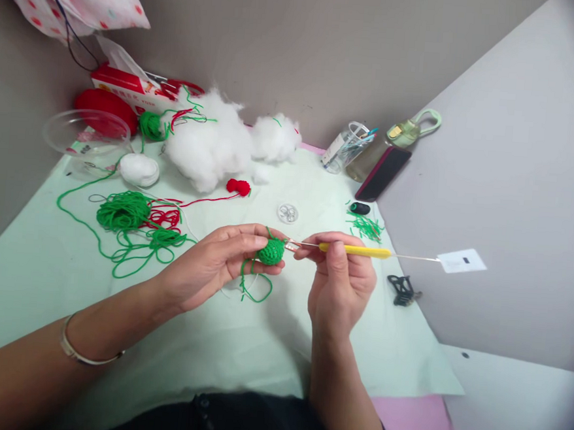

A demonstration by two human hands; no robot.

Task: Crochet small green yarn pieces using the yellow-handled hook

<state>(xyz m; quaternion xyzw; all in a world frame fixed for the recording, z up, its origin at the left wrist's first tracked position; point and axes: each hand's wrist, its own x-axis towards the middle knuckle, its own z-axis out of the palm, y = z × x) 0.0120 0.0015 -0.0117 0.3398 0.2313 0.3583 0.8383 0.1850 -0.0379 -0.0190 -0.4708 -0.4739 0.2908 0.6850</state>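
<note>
Between the thumb and fingers of my left hand (230,253) sits a small round green crochet piece (270,252). Loose green yarn (259,292) hangs in a loop below it. My right hand (344,278) is closed around the yellow handle of a crochet hook (358,250), thumb on top. The hook's thin metal shaft points left, and its tip is at the right edge of the green piece. Whether the tip is inside a stitch is too small to tell. Beneath the hands lies a pale green table cover (258,344).
Green yarn (123,210) and red yarn (163,218) lie tangled at left. White stuffing (208,144), a red crochet piece (238,187) and a tissue box (123,86) are behind. A round clear case (287,213) lies mid-table. At right are a phone (383,174), green scraps (366,227) and a black clip (403,290).
</note>
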